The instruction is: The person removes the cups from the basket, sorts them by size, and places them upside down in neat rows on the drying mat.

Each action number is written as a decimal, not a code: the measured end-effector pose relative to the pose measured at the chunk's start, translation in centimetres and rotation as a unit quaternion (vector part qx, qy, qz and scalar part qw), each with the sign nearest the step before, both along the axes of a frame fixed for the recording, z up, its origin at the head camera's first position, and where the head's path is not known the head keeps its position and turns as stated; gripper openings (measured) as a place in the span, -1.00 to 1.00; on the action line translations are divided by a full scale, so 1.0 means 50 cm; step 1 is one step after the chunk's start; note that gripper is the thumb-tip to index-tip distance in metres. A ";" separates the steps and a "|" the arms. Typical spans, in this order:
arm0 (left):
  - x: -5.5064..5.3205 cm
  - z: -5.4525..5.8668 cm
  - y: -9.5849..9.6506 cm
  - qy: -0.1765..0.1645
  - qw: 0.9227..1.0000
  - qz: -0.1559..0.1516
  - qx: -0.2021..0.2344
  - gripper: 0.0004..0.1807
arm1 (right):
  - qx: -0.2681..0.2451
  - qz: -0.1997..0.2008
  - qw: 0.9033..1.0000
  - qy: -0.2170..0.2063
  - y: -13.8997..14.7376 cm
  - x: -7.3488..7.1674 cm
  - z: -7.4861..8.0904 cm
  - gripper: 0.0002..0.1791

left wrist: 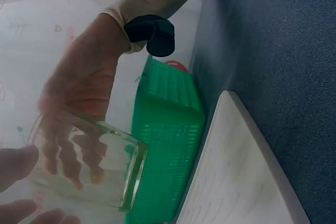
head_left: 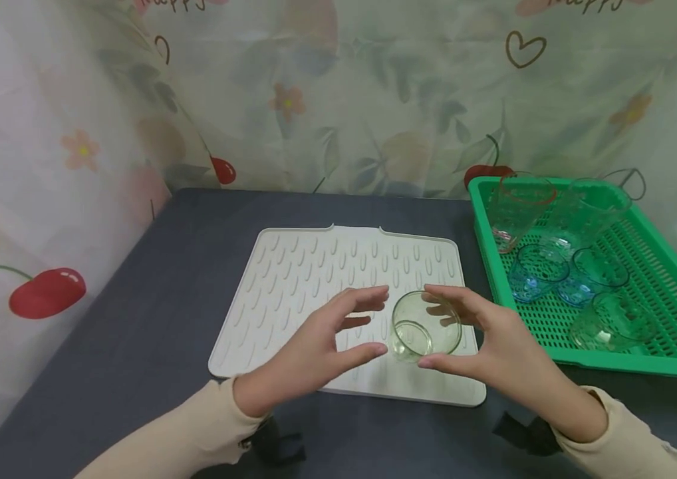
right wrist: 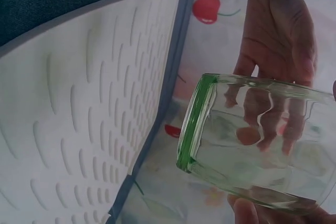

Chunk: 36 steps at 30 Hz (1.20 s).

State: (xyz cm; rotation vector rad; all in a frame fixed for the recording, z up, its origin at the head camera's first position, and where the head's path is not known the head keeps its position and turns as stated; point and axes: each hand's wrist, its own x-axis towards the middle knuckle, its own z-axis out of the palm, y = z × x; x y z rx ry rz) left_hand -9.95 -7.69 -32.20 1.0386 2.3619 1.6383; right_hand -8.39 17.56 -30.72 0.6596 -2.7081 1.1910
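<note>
A clear drinking glass with a greenish tint [head_left: 419, 332] is held upright above the right part of a white ridged mat [head_left: 290, 299]. My right hand [head_left: 500, 339] grips it from the right, thumb on the near side and fingers on the far side. On the left, my left hand [head_left: 320, 346] is held with thumb and fingers apart, a gap between them and the glass. In the left wrist view, the thick base of the glass [left wrist: 131, 177] hangs clear of the mat. The right wrist view shows the left palm beyond the glass [right wrist: 231, 140].
A green plastic basket [head_left: 644, 362] stands at the right. It holds several glasses, among them a red-rimmed tall one [head_left: 521, 206], two blue ones, one of them a blue glass [head_left: 539, 266], and a clear glass [head_left: 614, 322]. A patterned curtain [head_left: 362, 120] hangs behind the dark table [head_left: 135, 332].
</note>
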 end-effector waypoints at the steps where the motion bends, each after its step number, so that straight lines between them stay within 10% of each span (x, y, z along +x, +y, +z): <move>1: -0.001 -0.003 0.003 -0.004 1.000 -0.004 -0.005 -0.29 | 0.000 0.004 1.000 -0.005 -0.002 -0.001 -0.003 -0.17; 13: -0.006 -0.033 0.017 -0.025 0.999 -0.017 -0.012 -0.23 | -0.005 0.029 0.999 -0.035 -0.020 -0.007 -0.030 -0.19; 36: -0.021 -0.052 0.009 0.072 0.997 -0.003 0.000 -0.22 | -0.009 0.042 0.999 -0.011 -0.031 -0.006 -0.042 -0.22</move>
